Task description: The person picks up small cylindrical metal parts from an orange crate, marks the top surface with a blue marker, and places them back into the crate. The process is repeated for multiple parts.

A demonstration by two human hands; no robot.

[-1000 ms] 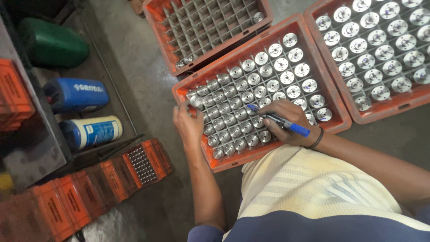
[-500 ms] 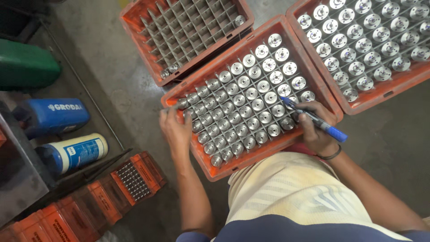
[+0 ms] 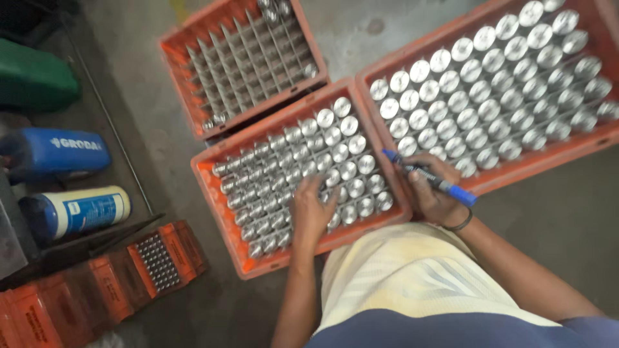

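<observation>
While the left hand (image 3: pixel 311 209) lies flat, fingers spread, on the metal cylinders (image 3: pixel 303 171) in the middle orange crate (image 3: pixel 219 206), the right hand (image 3: pixel 431 190) clenches a blue marker (image 3: pixel 429 178); marker over the crate's right edge. Its long axis runs diagonally, tip up-left toward the cylinders, tail down-right.

Orange crate (image 3: pixel 222 193) holds silver metal cylinders (image 3: pixel 335 174); right hand (image 3: pixel 433 190) grips a blue marker (image 3: pixel 431 179).
</observation>
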